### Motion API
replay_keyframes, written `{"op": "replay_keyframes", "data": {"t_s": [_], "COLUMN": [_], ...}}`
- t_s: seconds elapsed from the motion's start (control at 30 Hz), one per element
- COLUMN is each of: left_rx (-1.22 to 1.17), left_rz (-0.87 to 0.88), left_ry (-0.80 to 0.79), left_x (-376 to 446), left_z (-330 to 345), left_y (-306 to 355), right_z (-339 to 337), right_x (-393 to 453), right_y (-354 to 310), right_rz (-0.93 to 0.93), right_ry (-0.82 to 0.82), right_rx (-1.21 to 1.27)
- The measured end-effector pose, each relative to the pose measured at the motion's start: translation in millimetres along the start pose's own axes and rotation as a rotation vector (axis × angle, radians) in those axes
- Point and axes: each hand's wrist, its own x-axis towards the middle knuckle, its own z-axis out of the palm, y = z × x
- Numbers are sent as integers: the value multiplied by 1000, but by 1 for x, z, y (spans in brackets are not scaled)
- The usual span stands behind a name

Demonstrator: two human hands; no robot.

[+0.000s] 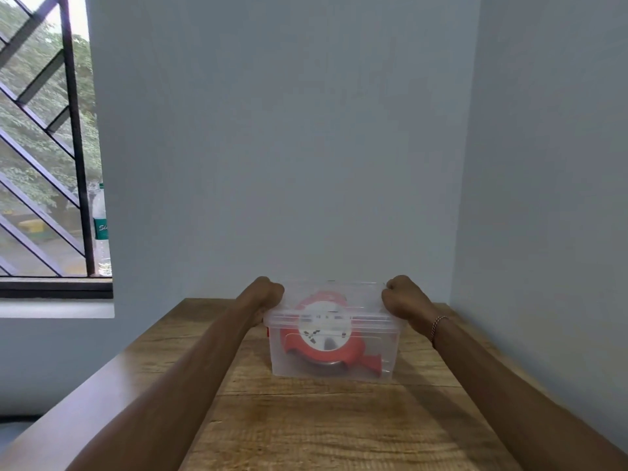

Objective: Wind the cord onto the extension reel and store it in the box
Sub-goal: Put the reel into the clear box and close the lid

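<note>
A clear plastic box (360,370) with its lid on stands on the wooden table (306,419), near the far end. Inside it sits the red extension reel (307,345) with a white round face; the cord itself cannot be made out. My left hand (268,294) is curled over the lid's left end. At the lid's right end my right hand (402,297) grips the same way, a thin bracelet on its wrist. Both forearms reach straight forward to the box.
Pale walls close off the table at the back and on the right. A barred window (44,147) is at the left, with a clear bottle (101,229) on its sill. The table's left edge drops to the floor.
</note>
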Motion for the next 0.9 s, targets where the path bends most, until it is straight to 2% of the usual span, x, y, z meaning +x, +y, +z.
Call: {"op": "replay_keyframes", "data": {"t_s": [0.37,0.53,0.6,0.77,0.9], "left_rx": [27,-11,-29,-160,-138], "left_rz": [-67,-134,-165,-160,-49], "left_ry": [-54,-101,-96,17,159], "left_x": [-26,-26,-24,-23,-25], "left_z": [3,4,4,6,7], "left_y": [2,2,2,-3,-5], "right_z": [4,-6,-10,-9,-8], "right_x": [-7,-3,-4,-9,-11], "right_y": [10,5,0,7,15], "right_rz": [33,80,107,332,395], "right_ry": [-61,-166,-202,-372,-230], "right_rx": [-2,-193,-198,248,318]}}
